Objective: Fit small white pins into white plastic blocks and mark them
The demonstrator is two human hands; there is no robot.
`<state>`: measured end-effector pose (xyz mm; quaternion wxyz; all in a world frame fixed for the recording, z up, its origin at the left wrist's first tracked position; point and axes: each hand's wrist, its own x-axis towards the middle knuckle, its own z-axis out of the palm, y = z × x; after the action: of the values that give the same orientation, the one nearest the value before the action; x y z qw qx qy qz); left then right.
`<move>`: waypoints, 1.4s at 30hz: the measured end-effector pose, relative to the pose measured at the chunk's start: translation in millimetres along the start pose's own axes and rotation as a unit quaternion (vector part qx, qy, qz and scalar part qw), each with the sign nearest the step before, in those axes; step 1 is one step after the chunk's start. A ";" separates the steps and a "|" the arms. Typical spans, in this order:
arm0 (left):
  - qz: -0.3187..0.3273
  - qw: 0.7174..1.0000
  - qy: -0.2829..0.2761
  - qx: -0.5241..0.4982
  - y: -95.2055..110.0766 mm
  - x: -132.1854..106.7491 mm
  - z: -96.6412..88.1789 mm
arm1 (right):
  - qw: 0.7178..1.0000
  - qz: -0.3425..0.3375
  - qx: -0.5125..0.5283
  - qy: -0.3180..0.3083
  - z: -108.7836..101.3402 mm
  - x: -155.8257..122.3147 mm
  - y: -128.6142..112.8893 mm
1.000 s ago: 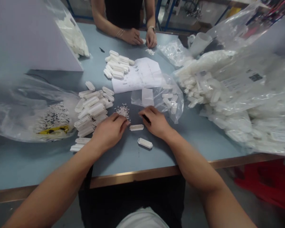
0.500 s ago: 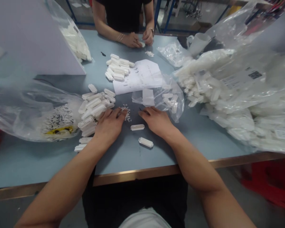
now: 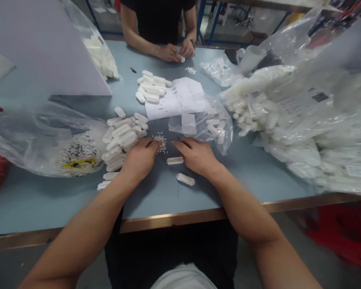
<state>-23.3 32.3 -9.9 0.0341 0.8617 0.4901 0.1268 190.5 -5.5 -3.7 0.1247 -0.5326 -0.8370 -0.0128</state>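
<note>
Small white pins (image 3: 160, 143) lie in a loose heap on the table between my hands. My left hand (image 3: 140, 157) is at the heap's left edge, its thumb and fingers drawn together; what they may hold is hidden. Just behind it is a pile of long white plastic connector housings (image 3: 120, 134). My right hand (image 3: 197, 155) rests on the table to the right of the pins, fingers stretched out toward them, with nothing visible in it. Near its thumb side lies a white housing with rows of holes (image 3: 175, 160), and a second perforated housing (image 3: 185, 179) lies closer to me.
A clear bag (image 3: 78, 154) of pins stands left, another bag (image 3: 219, 126) with housings right of centre. Big bags (image 3: 303, 120) crowd the right side. Printed paper (image 3: 180, 94) and more housings (image 3: 152, 86) lie ahead. Across the table, a person's hands (image 3: 179, 53) work on a white piece.
My left hand's fingers have drawn closer together beside the pins. My right fingertips have shifted slightly left toward the heap. The view has moved a little.
</note>
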 end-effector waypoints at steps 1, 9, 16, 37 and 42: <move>-0.017 1.000 0.010 -0.023 1.5 0.4 -1.5 | 1.000 0.000 0.010 0.017 0.4 -0.1 -1.0; -0.131 0.968 0.050 -0.207 11.3 2.6 -20.8 | 0.990 -0.027 0.081 0.115 3.6 1.2 -10.2; -0.233 0.771 -0.029 -0.592 18.1 0.6 -20.2 | 0.966 -0.016 0.189 0.176 7.2 1.8 -17.2; -0.298 0.567 -0.089 -0.763 33.4 -3.7 -20.1 | 0.954 -0.020 0.238 0.183 4.3 0.5 -20.5; -0.324 0.571 -0.083 -0.750 32.5 -2.0 -28.7 | 0.967 -0.028 0.237 0.093 2.0 -1.0 -4.5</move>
<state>-4.4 11.9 23.4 0.7474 0.3176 0.4612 0.3574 186.5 -8.1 -5.3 0.3240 -0.4607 -0.8156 0.1327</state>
